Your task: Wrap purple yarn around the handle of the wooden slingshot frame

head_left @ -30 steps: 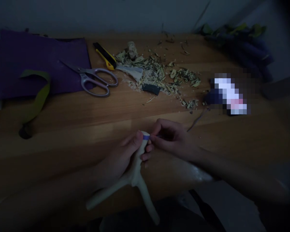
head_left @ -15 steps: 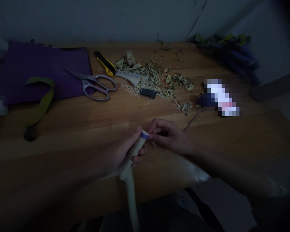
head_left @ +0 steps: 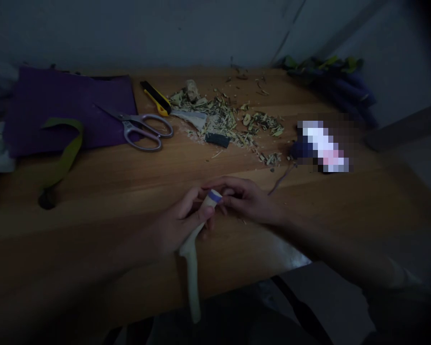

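My left hand (head_left: 187,218) is wrapped around a peeled, pale forked branch (head_left: 191,268), its thumb lying along the upper limb. One limb points down toward the table's front edge, and part of the fork is hidden by the hand. Near the cut upper end, a blue-purple band (head_left: 214,196) circles the wood. My right hand (head_left: 246,196) is closed at that end, thumb against the band and index finger reaching behind the tip. From a dark blue ball (head_left: 301,149), a thin string (head_left: 282,181) runs toward my right forearm.
Grey-handled scissors (head_left: 143,132) lie partly on a purple sheet (head_left: 72,105), beside a curled green strip (head_left: 68,155). Behind my hands are a yellow-black utility knife (head_left: 156,98) and a heap of wood shavings (head_left: 219,117). A blurred bright device (head_left: 323,146) and dark bundled sticks (head_left: 345,88) are at right.
My left thumb has slid down from the tip onto the side of the limb. My right index finger now reaches over behind the tip. The branch's lower limb has shifted up slightly.
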Demonstrator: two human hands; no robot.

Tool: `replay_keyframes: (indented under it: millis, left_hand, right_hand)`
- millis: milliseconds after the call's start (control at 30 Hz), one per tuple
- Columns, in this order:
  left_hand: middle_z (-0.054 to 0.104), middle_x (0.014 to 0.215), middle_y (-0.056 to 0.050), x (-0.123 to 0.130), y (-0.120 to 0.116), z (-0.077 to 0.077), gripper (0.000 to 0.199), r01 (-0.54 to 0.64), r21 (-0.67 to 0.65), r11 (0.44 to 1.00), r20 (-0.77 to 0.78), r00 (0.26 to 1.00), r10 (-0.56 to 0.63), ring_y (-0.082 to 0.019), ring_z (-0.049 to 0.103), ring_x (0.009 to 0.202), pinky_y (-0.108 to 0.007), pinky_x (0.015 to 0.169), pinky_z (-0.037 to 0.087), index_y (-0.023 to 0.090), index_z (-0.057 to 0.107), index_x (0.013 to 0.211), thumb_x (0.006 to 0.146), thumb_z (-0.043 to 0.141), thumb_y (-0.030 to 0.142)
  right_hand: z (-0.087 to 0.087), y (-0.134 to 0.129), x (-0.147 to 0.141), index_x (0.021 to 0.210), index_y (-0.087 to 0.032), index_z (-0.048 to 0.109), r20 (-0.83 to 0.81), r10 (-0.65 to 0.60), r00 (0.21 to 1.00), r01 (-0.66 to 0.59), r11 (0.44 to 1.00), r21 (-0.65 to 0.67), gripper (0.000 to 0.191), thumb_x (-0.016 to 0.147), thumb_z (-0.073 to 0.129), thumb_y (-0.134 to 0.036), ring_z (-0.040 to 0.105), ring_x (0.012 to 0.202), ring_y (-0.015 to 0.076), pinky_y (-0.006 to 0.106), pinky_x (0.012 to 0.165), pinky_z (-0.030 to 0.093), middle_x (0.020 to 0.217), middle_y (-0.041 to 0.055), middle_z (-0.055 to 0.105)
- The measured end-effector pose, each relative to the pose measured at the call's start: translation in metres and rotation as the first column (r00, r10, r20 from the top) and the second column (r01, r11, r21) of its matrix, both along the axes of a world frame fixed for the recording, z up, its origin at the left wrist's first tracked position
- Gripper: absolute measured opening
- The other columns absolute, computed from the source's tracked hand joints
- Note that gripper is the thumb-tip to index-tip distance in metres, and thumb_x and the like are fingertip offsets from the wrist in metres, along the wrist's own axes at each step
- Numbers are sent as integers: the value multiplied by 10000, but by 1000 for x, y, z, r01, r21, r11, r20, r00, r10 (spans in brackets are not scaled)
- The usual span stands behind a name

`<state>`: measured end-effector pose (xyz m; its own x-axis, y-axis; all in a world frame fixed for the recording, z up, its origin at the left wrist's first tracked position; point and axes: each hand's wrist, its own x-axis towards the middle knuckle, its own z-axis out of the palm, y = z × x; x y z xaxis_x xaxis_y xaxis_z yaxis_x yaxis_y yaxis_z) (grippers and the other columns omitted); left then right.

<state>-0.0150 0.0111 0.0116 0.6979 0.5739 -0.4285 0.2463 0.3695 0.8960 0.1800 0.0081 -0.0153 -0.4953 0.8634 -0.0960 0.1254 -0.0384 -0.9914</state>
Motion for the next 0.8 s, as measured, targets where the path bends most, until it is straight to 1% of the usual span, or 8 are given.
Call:
replay_keyframes:
  millis: [67, 167, 333, 433, 500, 567, 667, 800]
  left_hand:
    - [536, 754, 26, -1, -1, 2, 259, -21, -35, 999, -43, 999, 19, -56, 437, 521, -178, 447, 329, 199, 449, 976, 860, 423, 429]
    - [530, 746, 27, -1, -2, 8, 238, -38, -80, 996, -30, 999, 36, -42, 406, 501, -176, 454, 340, 184, 450, 885, 870, 406, 417]
    - [508, 725, 39, -1, 0, 12, 241, -6, -143, 990, 32, 999, 11, -36, 395, 481, -172, 445, 361, 189, 436, 918, 873, 396, 422]
    - [486, 686, 58, -1, 0, 12, 249, 0, -182, 983, 52, 999, 9, -31, 352, 440, -177, 435, 381, 201, 417, 916, 864, 398, 444]
    - [493, 680, 59, -2, -1, 15, 236, 47, -190, 981, 13, 999, -46, -33, 351, 442, -167, 425, 347, 201, 416, 907, 864, 403, 433]
    - [527, 700, 42, -4, -2, 18, 248, 153, -180, 972, -72, 983, -169, -48, 387, 476, -169, 430, 314, 196, 439, 912, 861, 404, 436]
    - [544, 677, 28, -5, -6, 21, 249, 287, -20, 958, -262, 923, -282, -85, 453, 552, -188, 481, 319, 194, 513, 850, 843, 436, 431]
    - [548, 613, 27, -7, -15, 14, 212, 291, 299, 909, -433, 890, -143, -124, 498, 583, -225, 541, 310, 201, 560, 736, 797, 520, 401]
  right_hand:
    - [0, 1, 0, 892, -125, 548, -21, -28, 999, 27, 999, -43, 149, 815, 564, -252, 433, 490, 42, 170, 496, 325, 541, -70, 510]
    - [2, 1, 0, 733, -133, 502, -81, -48, 996, 38, 992, -122, 181, 772, 619, -264, 462, 496, 42, 171, 498, 335, 551, -56, 547]
    - [8, -1, 0, 707, -142, 486, -220, -38, 975, -4, 982, -187, 203, 747, 649, -255, 481, 481, 37, 169, 493, 345, 560, -60, 568]
    - [8, -1, 1, 703, -142, 480, -235, -31, 971, -20, 977, -212, 190, 750, 643, -228, 451, 458, 28, 157, 467, 320, 538, -74, 541]
    - [7, 0, 2, 714, -140, 491, -202, 0, 979, -44, 976, -213, 152, 766, 618, -205, 442, 460, 29, 153, 462, 315, 528, -75, 525]
    - [5, 0, 2, 727, -136, 511, -140, 66, 988, -93, 976, -197, 113, 781, 593, -193, 449, 477, 36, 156, 473, 331, 537, -67, 524]
    - [6, 0, 2, 752, -134, 547, 16, 176, 984, -174, 980, -93, 78, 796, 574, -194, 489, 543, 54, 176, 532, 383, 591, -49, 544]
    - [12, -4, 0, 772, -143, 576, 285, 208, 936, -247, 963, 106, 80, 818, 558, -205, 511, 620, 75, 194, 593, 390, 647, -32, 566]
